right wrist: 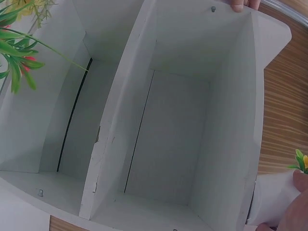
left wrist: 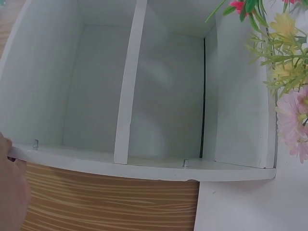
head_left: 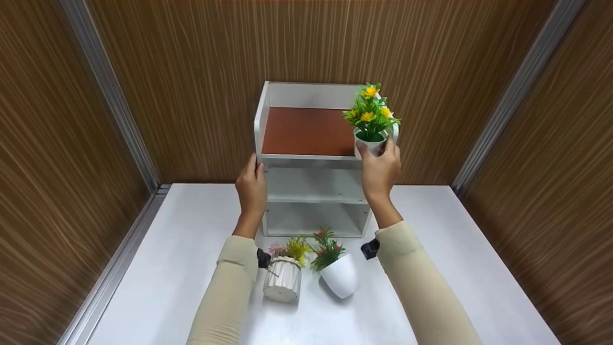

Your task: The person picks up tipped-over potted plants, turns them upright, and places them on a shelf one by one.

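My right hand (head_left: 381, 172) holds a small white pot (head_left: 364, 146) with a yellow-flowered artificial plant (head_left: 368, 112) at the front right corner of a white shelf unit (head_left: 313, 201). The plant stands upright over the reddish-brown top surface (head_left: 306, 132). Whether the pot's base touches that surface is hidden. In the right wrist view, the white pot (right wrist: 274, 199) is beside the unit's side panel. My left hand (head_left: 251, 189) grips the unit's left side panel just below the top board. Only part of this hand (left wrist: 13, 187) shows in the left wrist view.
In front of the unit, a ribbed whitish pot (head_left: 282, 280) with pink and yellow flowers lies tipped on the white table (head_left: 143, 273). Beside it, a smooth white pot (head_left: 342, 277) with a red-flowered plant leans over. Wood-grain walls (head_left: 191, 72) enclose the back and sides.
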{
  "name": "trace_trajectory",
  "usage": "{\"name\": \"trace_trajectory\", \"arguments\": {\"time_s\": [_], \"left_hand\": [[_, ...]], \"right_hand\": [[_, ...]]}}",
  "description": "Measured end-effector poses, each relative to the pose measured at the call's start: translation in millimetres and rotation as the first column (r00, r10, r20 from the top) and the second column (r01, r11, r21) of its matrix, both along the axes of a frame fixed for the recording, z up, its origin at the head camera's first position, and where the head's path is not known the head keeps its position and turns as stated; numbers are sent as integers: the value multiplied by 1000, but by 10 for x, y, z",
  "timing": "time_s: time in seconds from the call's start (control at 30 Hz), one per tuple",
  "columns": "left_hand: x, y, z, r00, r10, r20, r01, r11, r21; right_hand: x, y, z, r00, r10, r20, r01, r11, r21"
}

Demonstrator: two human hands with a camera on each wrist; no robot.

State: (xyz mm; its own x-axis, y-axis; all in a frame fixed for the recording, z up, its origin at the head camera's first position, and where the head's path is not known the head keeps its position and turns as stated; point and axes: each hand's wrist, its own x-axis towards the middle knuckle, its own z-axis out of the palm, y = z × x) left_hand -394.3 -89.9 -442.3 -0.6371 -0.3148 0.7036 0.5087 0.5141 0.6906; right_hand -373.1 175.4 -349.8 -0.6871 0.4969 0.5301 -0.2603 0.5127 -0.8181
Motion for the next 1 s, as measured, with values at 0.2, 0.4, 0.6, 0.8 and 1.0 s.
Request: {"name": "trace_trajectory", "arguments": {"time_s": [0.2,0.4,0.6,0.8,1.0], "left_hand": [[-2,4,17,1000,-7,4,7,1000,10],[5,-12,13,1000,-2,16,1,1000,4],[3,-10,22,1000,-5,13,5,1000,4],[3,-16,21,1000,-10,9,10,1000,-2],[10,2,29,1000,-5,17,5,1000,-8]], "right_hand": [[-58,-16,21,999,-38,10,38,999,16],[-130,-31,16,999,-30,42,29,999,12],[-171,-25,-25,998,-13,55,13,1000,6],[-169,-30,-55,999,-11,47,11,1000,-11],[-126,-10,-91,1000,7,-1,-7,1000,-13]]}}
